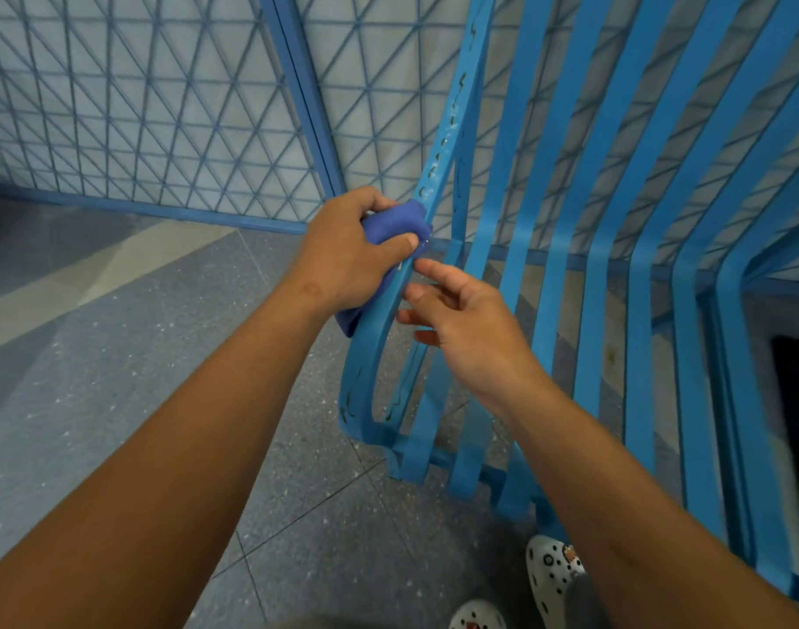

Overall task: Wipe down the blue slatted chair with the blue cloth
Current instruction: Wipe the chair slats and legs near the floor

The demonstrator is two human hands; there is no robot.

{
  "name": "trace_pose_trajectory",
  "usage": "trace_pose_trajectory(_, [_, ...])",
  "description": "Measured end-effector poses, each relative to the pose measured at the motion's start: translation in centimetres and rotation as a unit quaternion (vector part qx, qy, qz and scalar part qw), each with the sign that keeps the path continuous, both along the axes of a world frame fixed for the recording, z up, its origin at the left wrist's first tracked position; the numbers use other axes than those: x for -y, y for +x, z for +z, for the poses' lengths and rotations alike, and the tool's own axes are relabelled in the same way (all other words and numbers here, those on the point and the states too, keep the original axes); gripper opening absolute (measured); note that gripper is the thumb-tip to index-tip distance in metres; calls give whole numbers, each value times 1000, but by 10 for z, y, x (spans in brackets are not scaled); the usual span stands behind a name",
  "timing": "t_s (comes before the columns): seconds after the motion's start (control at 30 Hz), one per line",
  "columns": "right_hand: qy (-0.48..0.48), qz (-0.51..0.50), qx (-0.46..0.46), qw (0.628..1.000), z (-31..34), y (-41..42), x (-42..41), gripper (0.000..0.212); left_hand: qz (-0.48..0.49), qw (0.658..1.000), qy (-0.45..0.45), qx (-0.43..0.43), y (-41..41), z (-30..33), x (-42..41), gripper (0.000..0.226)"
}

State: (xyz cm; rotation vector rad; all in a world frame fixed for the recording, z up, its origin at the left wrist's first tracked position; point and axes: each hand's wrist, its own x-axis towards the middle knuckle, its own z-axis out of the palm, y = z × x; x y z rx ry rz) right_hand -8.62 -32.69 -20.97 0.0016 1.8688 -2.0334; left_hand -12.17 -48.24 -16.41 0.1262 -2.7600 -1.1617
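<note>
Gripping the cloth point(395, 224) against the chair point(438, 174) slat, the left hand point(347, 247) is risking slipping off the narrow edge; the right hand point(461, 320) is hovering spread, holding nothing

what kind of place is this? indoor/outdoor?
Probably a public or semi-outdoor seating spot, though I can't be sure. Cues: grey speckled stone floor tiles, a blue-framed mesh fence panel behind, and the blue slatted chair standing directly on the paving.

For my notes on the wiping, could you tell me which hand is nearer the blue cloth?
Left. The left hand grips the blue cloth against the chair's outer slat; the right hand hovers open just right of it, holding nothing.
</note>
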Motion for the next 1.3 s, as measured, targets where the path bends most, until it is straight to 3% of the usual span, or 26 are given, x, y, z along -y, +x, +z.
trace_pose_trajectory(0.2, [-3,-4,16,1000,2,-5,-4,34,37,999,1,-11,-49,0,-8,24])
trace_pose_trajectory(0.33, [2,-14,10,1000,3,-8,-11,29,106,993,60,-7,-60,0,-6,20])
trace_pose_trajectory(0.4, [-5,-30,12,999,4,-11,-15,26,98,993,73,10,-54,1,-4,21])
trace_pose_trajectory(0.63, [-21,-53,13,998,7,-15,-21,24,18,993,-5,118,-18,14,10,31])
trace_pose_trajectory(0.73, [-25,-51,14,998,8,-15,-19,21,31,993,-52,103,-23,14,3,34])
trace_pose_trajectory(0.97, [-16,-73,20,997,7,-16,-24,19,43,994,-61,80,-50,21,-9,32])
trace_pose_trajectory(1.1, [0,-100,-3,995,9,-16,-27,23,42,991,-125,10,-29,30,-17,18])
trace_pose_trajectory(1.3, [-72,-111,-66,989,29,-7,-22,22,54,998,-35,-11,21,40,-41,11])
